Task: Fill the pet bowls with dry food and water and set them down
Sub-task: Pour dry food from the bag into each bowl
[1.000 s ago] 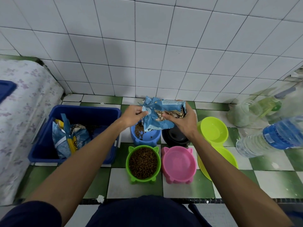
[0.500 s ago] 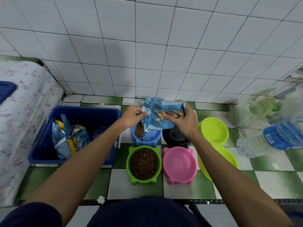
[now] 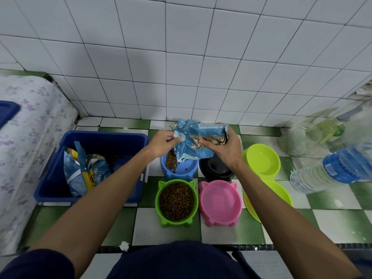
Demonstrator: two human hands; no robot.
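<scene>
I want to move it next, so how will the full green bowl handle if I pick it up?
The green bowl probably feels heavy for its size, brimming with kibble. Tilting likely spills it. Its wide base looks unlikely to tip.

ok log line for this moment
step: pouring kibble | both hands grip food bag | into: blue bowl | green bowl: full

Your two bare arms reach forward; your left hand point(image 3: 164, 142) pinches with curled fingers, and your right hand point(image 3: 223, 147) grips from the side
</scene>
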